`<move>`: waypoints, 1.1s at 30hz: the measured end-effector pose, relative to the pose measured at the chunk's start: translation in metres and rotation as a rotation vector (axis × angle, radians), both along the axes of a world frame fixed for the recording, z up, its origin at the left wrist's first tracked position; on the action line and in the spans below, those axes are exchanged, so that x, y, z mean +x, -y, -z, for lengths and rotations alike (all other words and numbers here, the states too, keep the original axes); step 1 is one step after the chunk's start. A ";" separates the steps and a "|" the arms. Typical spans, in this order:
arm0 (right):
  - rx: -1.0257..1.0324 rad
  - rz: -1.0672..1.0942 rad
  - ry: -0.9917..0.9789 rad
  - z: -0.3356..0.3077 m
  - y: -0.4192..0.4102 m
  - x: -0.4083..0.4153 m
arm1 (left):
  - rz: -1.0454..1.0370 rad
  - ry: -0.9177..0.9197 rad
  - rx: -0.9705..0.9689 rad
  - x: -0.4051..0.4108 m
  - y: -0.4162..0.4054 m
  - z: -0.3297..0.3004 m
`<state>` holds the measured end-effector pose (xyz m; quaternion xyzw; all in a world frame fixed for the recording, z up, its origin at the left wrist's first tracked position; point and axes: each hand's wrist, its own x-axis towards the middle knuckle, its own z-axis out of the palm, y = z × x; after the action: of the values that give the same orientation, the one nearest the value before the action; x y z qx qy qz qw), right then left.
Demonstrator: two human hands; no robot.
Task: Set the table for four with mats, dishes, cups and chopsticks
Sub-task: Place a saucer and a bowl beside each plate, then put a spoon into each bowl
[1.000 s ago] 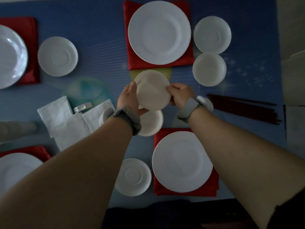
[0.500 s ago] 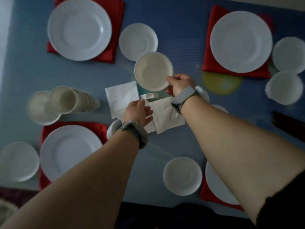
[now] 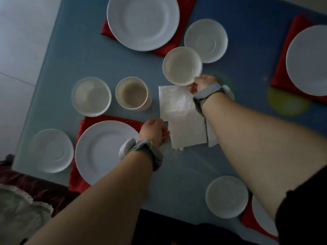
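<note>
My right hand (image 3: 201, 84) grips the near rim of a small white bowl (image 3: 182, 65), holding it just in front of a saucer (image 3: 206, 40) at the far place setting. That setting has a large white plate (image 3: 143, 22) on a red mat (image 3: 169, 48). My left hand (image 3: 154, 132) hovers with loosely curled fingers, holding nothing, at the edge of the white napkins (image 3: 182, 117). Nearer on the left lie another plate (image 3: 104, 151) on a red mat (image 3: 85, 124), a saucer (image 3: 51, 150), a bowl (image 3: 91, 96) and a stack of cups (image 3: 132, 93).
A third plate (image 3: 307, 59) on a red mat (image 3: 283, 68) sits at the right edge. A saucer (image 3: 227, 196) and part of a plate (image 3: 261, 220) lie near right. The blue table (image 3: 88, 59) ends at the left over pale floor. A dark chair cushion (image 3: 35, 188) shows bottom left.
The view has swung left. My right hand carried the bowl away toward the far setting's saucer. My left hand let go of the bowl and dropped back beside the napkins.
</note>
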<state>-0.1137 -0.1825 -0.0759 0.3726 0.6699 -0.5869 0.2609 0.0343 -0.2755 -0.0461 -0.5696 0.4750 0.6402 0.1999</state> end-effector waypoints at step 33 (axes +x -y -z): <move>0.036 -0.144 0.339 0.024 -0.079 0.150 | 0.112 -0.057 -0.104 0.026 -0.068 0.027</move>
<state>0.0361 -0.1040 -0.0997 0.4219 0.6514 -0.4836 0.4047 0.0607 -0.2072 -0.0726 -0.5332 0.5443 0.6186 0.1918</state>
